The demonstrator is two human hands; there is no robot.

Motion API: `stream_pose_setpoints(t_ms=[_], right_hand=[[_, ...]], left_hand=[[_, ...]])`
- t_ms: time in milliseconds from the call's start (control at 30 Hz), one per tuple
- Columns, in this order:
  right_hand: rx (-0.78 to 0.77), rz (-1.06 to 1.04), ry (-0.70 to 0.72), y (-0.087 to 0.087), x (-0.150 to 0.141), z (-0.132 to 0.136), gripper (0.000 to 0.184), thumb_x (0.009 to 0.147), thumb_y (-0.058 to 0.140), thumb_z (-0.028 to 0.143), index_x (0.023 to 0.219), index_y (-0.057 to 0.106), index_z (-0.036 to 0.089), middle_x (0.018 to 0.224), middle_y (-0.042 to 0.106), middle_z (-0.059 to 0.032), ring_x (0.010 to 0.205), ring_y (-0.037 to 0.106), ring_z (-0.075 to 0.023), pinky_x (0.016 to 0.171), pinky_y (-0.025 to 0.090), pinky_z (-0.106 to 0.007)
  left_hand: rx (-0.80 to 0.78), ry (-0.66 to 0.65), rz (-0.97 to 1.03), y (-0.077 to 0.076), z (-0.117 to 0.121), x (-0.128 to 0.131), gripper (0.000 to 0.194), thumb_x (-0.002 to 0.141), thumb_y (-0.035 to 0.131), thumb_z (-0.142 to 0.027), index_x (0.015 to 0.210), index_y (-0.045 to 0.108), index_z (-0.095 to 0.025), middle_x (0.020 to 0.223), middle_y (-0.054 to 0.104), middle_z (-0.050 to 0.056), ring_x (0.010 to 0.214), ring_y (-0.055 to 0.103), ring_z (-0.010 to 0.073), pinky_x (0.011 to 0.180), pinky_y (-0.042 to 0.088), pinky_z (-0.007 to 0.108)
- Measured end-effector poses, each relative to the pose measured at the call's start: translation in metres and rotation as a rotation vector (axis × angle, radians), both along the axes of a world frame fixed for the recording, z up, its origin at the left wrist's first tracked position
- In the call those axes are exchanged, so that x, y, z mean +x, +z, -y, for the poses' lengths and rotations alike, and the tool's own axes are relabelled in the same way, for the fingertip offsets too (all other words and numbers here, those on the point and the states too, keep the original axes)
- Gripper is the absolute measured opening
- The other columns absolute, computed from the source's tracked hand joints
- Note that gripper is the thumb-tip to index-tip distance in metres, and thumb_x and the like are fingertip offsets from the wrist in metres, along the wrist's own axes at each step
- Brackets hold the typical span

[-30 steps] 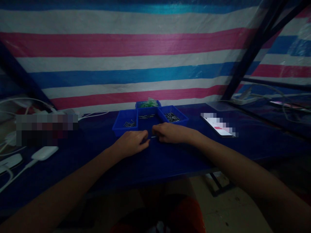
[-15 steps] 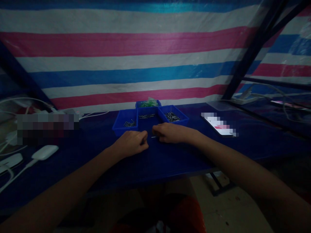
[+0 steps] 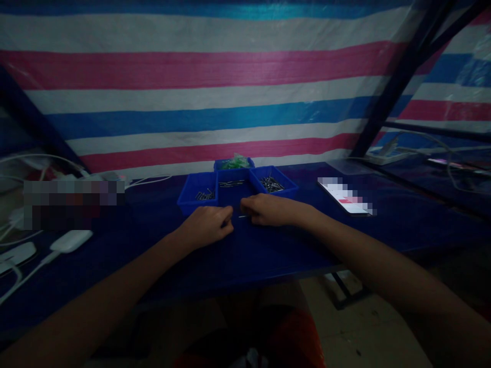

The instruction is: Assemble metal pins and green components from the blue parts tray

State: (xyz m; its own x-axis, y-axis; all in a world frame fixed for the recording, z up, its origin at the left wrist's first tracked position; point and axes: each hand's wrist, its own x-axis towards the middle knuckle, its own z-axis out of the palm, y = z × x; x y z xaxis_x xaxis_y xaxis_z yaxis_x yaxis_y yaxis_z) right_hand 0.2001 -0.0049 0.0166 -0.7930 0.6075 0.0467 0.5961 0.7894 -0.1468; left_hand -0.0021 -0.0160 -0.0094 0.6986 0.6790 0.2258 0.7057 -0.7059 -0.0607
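My left hand (image 3: 209,225) rests on the blue table in front of the left bin, fingers curled and pressed together. What it holds, if anything, is hidden. Across a small gap, my right hand (image 3: 266,209) is also closed, its knuckles toward the left hand. A thin, light metal pin (image 3: 243,216) shows by the right fingers; I cannot tell whether they grip it or it lies on the table. Beyond the hands stand a left blue bin (image 3: 186,197) holding a few short metal pins (image 3: 205,195) and a right blue bin (image 3: 289,190) holding many metal pieces (image 3: 271,183).
Several thin rods (image 3: 231,183) lie between the bins. Behind them, another blue bin (image 3: 219,165) holds green plastic bags (image 3: 236,162). A phone (image 3: 345,198) lies on the right of the table (image 3: 245,266). At left are a white charger (image 3: 72,241) and cables. Striped sheeting (image 3: 230,71) hangs behind.
Almost nothing differs. My left hand has shifted very slightly to the left; the right hand and the bins stay in place.
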Motion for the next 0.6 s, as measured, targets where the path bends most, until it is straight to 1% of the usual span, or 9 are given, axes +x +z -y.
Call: stream_pose_setpoints(t_ms=[167, 400, 600], right_hand=[[-0.006, 0.002, -0.003, -0.0017, -0.0001, -0.0013, 0.023, 0.069, 0.048, 0.011, 0.091, 0.051, 0.015, 0.082, 0.058, -0.0058, 0.073, 0.052, -0.0151, 0.064, 0.037, -0.026], [-0.016, 0.002, -0.007, -0.0012, -0.0007, -0.0005, 0.023, 0.069, 0.048, 0.011, 0.092, 0.05, 0.015, 0.084, 0.059, -0.0062, 0.074, 0.052, -0.0152, 0.064, 0.037, -0.026], [-0.019, 0.002, -0.007, 0.0, -0.0004, -0.0003, 0.024, 0.069, 0.048, 0.01, 0.092, 0.051, 0.015, 0.084, 0.059, -0.0059, 0.074, 0.052, -0.0152, 0.064, 0.037, -0.026]], left_hand=[[0.01, 0.005, -0.029, 0.0004, -0.001, 0.0003, 0.008, 0.076, 0.043, -0.019, 0.068, 0.044, -0.018, 0.059, 0.052, -0.003, 0.055, 0.05, 0.0119, 0.05, 0.028, 0.024], [0.013, 0.005, 0.004, 0.0009, 0.0012, 0.0004, 0.007, 0.076, 0.043, -0.022, 0.07, 0.045, -0.018, 0.062, 0.055, -0.003, 0.056, 0.052, 0.0121, 0.052, 0.03, 0.024], [0.02, 0.031, -0.045, 0.0019, 0.0021, 0.0002, 0.007, 0.076, 0.043, -0.022, 0.07, 0.045, -0.018, 0.062, 0.056, -0.002, 0.057, 0.053, 0.0132, 0.051, 0.03, 0.024]])
